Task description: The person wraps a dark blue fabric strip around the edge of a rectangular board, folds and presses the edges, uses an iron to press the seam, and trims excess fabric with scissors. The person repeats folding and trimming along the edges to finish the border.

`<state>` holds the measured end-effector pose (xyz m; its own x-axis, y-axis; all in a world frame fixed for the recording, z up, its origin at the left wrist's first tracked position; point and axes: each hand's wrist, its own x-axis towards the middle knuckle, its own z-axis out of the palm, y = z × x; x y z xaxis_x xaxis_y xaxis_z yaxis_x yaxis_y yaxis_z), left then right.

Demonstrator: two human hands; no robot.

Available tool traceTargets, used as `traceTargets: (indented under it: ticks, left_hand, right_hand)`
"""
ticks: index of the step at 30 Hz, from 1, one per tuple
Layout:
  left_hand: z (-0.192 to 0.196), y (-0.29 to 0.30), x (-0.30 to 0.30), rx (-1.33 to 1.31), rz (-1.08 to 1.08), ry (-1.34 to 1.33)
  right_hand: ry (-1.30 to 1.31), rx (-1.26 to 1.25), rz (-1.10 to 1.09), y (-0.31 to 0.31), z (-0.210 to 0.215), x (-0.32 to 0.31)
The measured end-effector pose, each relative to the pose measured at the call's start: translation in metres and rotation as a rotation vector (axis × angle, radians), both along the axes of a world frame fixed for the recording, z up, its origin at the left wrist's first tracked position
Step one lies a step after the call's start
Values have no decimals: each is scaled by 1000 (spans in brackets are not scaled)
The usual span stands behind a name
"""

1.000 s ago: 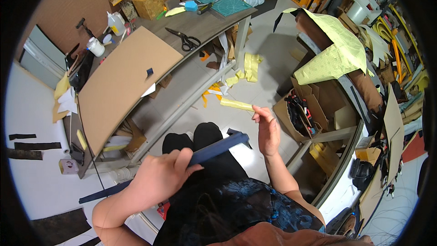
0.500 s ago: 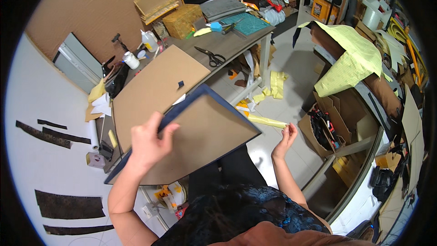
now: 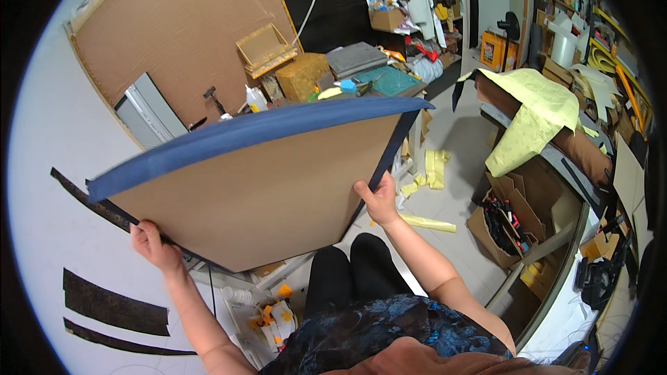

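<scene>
A large tan board (image 3: 271, 187) with dark blue fabric edging is held up tilted in front of me, above my lap. Its wide blue strip (image 3: 257, 128) runs along the far, raised edge and bulges slightly outward. My left hand (image 3: 156, 244) pinches the board's left edge near its lower corner. At the right edge, my right hand (image 3: 379, 200) grips it with the thumb lying on the tan face and the fingers behind. The board covers most of the workbench behind it.
On the bench's far part lie a green cutting mat (image 3: 392, 80), a patterned box (image 3: 303, 75) and a grey folded stack (image 3: 356, 59). Yellow sheeting (image 3: 538, 104) drapes over a stand at right, above a cardboard box of tools (image 3: 500, 222). Dark strips (image 3: 114, 300) hang at left.
The board has been lifted and tilted up, its blue-edged side now facing away at the top. My right hand, free before, has taken its right edge; my left has shifted outward to its left edge.
</scene>
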<state>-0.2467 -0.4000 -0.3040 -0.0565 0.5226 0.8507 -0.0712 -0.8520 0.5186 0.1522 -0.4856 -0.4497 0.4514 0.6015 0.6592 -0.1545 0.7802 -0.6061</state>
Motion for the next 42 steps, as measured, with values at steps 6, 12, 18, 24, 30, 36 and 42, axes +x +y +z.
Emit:
traceTargets:
  ticks: [6, 12, 18, 24, 30, 36, 42]
  left_hand:
    - [-86, 109, -20, -106, 6, -247]
    - [-91, 129, 30, -509, 492, 83]
    - [-45, -61, 145, -28, 220, 243]
    - [7, -85, 150, -186, 125, 42]
    - [12, -95, 84, -156, 40, -113]
    - [10, -140, 73, -145, 206, -161]
    - [14, -153, 75, -128, 209, -134]
  right_hand:
    - [-655, 1, -281, -55, 82, -25]
    - [-613, -153, -393, -61, 97, -94]
    - [-648, -214, -501, -40, 94, -129]
    - [-942, -192, -419, -46, 82, -181]
    - [-830, -23, 55, -70, 50, -203]
    - [-804, -185, 212, -94, -1, -207]
    - [-757, -78, 180, -102, -3, -215]
